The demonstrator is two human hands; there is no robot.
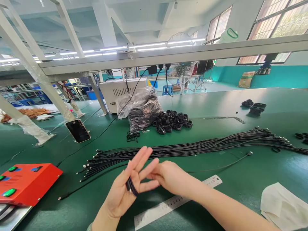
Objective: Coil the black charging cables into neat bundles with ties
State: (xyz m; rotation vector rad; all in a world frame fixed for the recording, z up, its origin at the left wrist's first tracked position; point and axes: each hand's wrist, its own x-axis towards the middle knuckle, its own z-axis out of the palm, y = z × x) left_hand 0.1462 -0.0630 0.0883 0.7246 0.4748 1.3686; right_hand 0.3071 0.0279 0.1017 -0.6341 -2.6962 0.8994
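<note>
My left hand (125,189) is raised over the bench, palm towards me and fingers spread. A short black cable loop (131,186) with a small connector end lies across its palm, held at the base of the thumb. My right hand (172,178) meets the left fingertips with its own fingers curled closed; what they pinch is hidden. A single thin cable (223,167) with a plug runs out on the table to the right of that hand. Just beyond both hands stretches a long bundle of straight black cables (183,149), with connectors at both ends.
Under my forearms lies a steel ruler (166,208). Several coiled cables (172,120) sit beside a plastic bag (144,110). A red box with green buttons (31,183) stands left, a phone (78,131) leans on the frame, and a white cloth (284,205) lies right.
</note>
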